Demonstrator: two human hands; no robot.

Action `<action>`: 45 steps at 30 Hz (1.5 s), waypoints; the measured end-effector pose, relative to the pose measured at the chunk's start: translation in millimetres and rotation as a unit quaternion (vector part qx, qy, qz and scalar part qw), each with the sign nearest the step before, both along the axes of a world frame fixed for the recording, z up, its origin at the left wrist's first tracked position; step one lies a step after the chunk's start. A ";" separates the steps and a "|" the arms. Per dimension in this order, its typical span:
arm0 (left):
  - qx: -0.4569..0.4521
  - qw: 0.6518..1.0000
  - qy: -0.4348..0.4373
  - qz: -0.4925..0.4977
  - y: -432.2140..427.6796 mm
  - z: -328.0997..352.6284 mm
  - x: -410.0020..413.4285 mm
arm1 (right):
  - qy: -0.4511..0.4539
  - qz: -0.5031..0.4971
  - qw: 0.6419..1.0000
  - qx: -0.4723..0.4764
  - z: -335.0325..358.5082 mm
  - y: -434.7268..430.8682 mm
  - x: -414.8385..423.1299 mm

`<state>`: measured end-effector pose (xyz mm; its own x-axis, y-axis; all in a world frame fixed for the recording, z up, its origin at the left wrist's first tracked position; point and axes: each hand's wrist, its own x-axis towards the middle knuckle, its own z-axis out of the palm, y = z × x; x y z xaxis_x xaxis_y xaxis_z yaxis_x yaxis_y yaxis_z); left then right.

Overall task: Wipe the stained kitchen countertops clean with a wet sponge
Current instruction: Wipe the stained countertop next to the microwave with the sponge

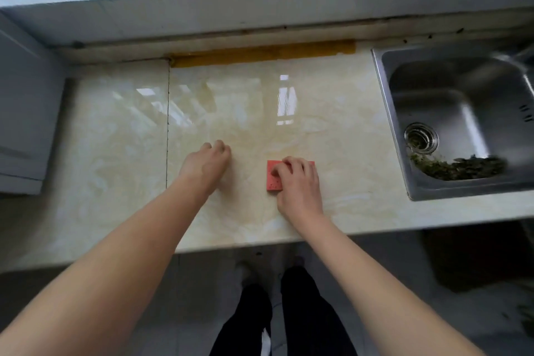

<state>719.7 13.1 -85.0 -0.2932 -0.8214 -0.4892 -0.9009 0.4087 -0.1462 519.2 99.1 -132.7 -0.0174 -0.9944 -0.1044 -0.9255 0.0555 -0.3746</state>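
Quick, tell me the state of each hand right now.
Left hand: closed, fingers curled, holding nothing, resting on the countertop.
Right hand: closed on the red sponge, pressing it to the countertop.

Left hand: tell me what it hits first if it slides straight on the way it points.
The left hand points away and slightly right: bare countertop, then probably the yellow strip along the back edge. The angle is hard to judge.
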 end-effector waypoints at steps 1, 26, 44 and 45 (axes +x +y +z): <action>0.001 1.000 0.003 0.001 4.1 -0.4 -0.6 | -0.002 -0.004 1.000 0.000 0.0 7.6 0.6; 0.017 0.997 0.070 -0.002 8.1 -6.0 -57.6 | -0.041 -0.018 0.999 -0.012 -3.2 73.1 -12.4; 0.017 0.993 0.030 0.116 -73.8 -8.3 -90.3 | -0.083 -0.043 0.994 -0.063 -11.0 -63.2 -65.2; 0.025 0.993 0.027 0.112 -77.0 -7.6 -91.5 | -0.085 -0.040 0.994 -0.061 -10.9 -73.9 -66.2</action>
